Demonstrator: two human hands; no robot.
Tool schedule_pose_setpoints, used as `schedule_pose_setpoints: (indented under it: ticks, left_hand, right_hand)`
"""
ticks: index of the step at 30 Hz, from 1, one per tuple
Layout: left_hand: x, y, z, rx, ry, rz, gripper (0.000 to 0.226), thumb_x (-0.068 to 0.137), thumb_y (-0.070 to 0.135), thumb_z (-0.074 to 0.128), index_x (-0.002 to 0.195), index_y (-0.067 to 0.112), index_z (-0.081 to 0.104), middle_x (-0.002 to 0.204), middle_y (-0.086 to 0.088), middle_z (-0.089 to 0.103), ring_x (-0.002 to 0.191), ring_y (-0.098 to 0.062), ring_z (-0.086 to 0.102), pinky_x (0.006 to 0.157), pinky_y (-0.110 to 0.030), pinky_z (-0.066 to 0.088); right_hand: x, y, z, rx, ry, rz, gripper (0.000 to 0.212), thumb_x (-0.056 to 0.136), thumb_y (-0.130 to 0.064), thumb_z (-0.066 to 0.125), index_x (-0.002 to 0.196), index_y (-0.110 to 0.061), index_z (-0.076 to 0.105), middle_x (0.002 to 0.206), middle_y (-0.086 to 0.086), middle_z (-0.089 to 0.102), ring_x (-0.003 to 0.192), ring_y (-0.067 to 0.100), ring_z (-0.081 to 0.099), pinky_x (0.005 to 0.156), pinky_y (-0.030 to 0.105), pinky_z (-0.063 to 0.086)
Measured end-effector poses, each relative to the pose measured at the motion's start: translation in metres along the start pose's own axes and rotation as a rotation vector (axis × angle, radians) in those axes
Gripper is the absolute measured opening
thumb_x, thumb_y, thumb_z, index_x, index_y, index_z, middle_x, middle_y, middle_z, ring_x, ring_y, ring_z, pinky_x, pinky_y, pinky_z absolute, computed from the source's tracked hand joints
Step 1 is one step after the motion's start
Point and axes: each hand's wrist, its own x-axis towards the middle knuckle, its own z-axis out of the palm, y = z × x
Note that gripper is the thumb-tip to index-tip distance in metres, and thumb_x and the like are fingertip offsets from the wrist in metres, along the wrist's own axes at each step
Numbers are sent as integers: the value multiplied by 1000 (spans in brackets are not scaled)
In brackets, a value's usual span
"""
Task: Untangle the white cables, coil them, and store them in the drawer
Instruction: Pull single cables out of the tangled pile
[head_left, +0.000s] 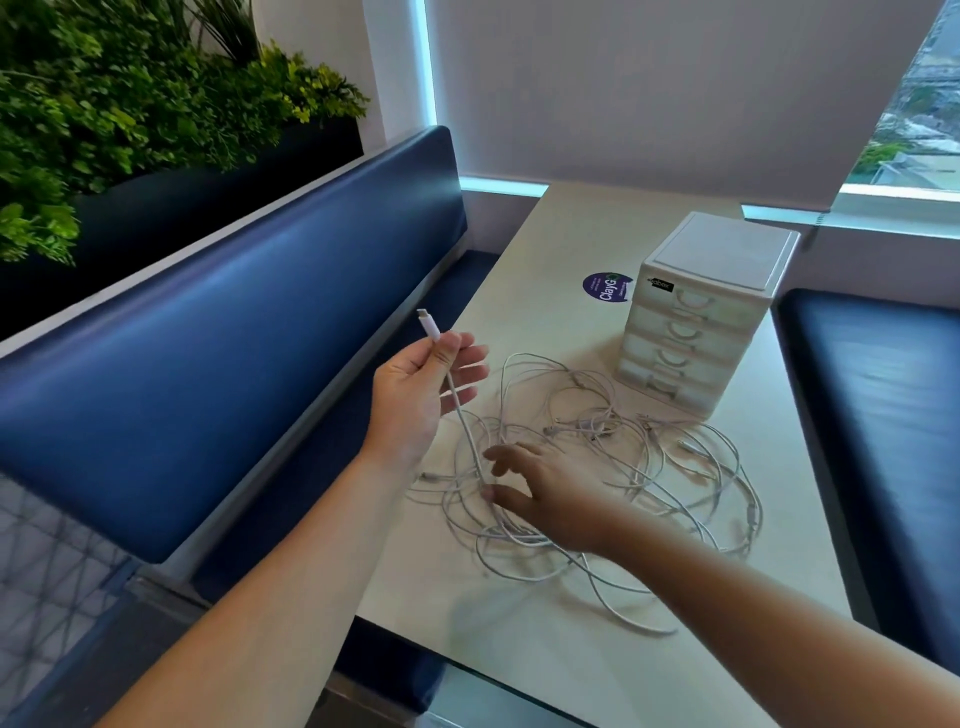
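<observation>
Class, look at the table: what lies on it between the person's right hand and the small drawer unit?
In the head view, loops of the tangled white cables cover the table between the right hand and the drawer unit.

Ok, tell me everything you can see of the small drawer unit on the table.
The drawer unit is a small whitish, plastic-looking chest with a flat recessed top, a dark label at its front corner and four stacked drawers with curved handles, all shut. It stands upright on the pale table, beyond the tangle of white cables, beside a round purple sticker. Neither hand touches it.
</observation>
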Motion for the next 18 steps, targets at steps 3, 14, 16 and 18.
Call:
schedule_pose_setpoints:
  ticks: [3,14,16,18]
  left_hand:
    - [-3,3,3,-20,-23,-21,23,98,31,53,97,15,69,91,2,76,86,-16,72,78,-33,58]
    - [-5,5,0,12,-90,-90,30,106,26,35,105,21,64,97,0,73,102,-15,68,96,-38,53]
    - [-3,5,1,-24,-77,-114,31,107,25,33,104,16,63,88,-2,72,97,-17,68,95,-38,53]
    - [-3,3,3,-112,-54,-162,32,107,24,32,104,11,62,77,-3,67,86,-18,68,92,-39,55]
  right_hand:
    - [4,-9,2,75,51,-41,19,94,-31,54,101,-17,66,98,0,67,91,22,62,81,35,49]
    - [-5,16,-1,331,194,205,20,99,-27,38,79,-27,42,59,-2,53,51,19,59,61,42,50]
    - [-8,21,-3,316,235,207,20,100,-27,39,81,-28,43,61,-5,50,57,18,52,64,42,46]
    - [-11,24,-6,308,266,210,19,100,-28,40,82,-25,46,61,-7,47,60,14,45,65,38,41]
